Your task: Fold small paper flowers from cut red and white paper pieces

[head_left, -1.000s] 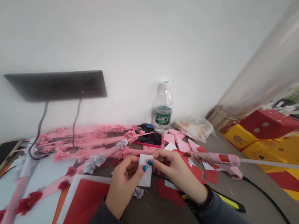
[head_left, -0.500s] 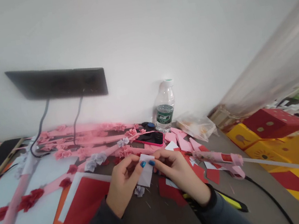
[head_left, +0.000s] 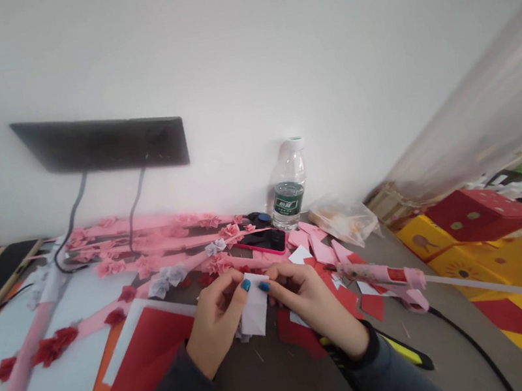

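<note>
A small piece of white paper (head_left: pixel 256 312) is pinched between my two hands above the dark table. My left hand (head_left: pixel 219 314) grips its upper left edge, thumb on the front face. On the upper right edge, my right hand (head_left: pixel 304 297) pinches it the same way; both thumbnails are blue. Faint crease lines show on the paper. A whitish paper flower (head_left: pixel 244 338) lies mostly hidden behind its lower end. Close to my right hand lie red paper pieces (head_left: pixel 304 342) and a yellow-and-black cutter (head_left: pixel 405 352).
Pink tubes with paper flowers (head_left: pixel 172 279) spread across the left and back. A pink glue gun (head_left: pixel 382 274) with its cord lies right of my hands. Behind stand a water bottle (head_left: pixel 289 194) and a pink-edged phone (head_left: pixel 265 241). Yellow and red boxes (head_left: pixel 488 252) fill the right side.
The white paper now hangs slightly lower and covers more of the whitish flower. My thumbs have moved a little apart along its top edge.
</note>
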### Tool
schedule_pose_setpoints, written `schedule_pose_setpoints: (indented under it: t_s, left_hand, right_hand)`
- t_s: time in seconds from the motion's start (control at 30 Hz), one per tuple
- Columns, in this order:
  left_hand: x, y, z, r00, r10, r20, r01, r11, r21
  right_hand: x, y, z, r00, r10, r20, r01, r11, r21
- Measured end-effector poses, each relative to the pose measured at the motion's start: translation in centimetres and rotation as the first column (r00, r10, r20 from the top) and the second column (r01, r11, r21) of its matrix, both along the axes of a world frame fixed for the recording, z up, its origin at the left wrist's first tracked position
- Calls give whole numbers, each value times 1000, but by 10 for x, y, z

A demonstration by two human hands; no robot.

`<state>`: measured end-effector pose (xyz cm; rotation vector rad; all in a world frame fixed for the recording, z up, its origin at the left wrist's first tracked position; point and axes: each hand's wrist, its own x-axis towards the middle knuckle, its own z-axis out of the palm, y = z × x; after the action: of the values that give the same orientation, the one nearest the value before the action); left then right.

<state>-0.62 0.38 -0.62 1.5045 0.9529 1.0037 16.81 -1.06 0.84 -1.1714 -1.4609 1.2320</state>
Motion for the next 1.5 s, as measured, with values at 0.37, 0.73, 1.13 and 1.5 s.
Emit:
schedule_pose_setpoints:
  t_s: [0.37,0.73,1.13,1.5]
  left_hand:
    - [1,-2,6,992,-10,-128,16,999,48]
    - [-2,-2,2,984,-37,-176,57,993,108]
    - [0,-1,4,991,-118,-66,118,993,-15]
    - [2,-4,5,985,-161,-61,159,987,-32]
  right_hand:
    - [-3,-3,2,988,143,-49,-140,988,64]
    - [-3,-3,7,991,130,-26,-130,991,22]
    - [-2,-5,5,979,182,-90,-184,983,-6]
    - [0,-6,-2,971,220,90,-225,973,48]
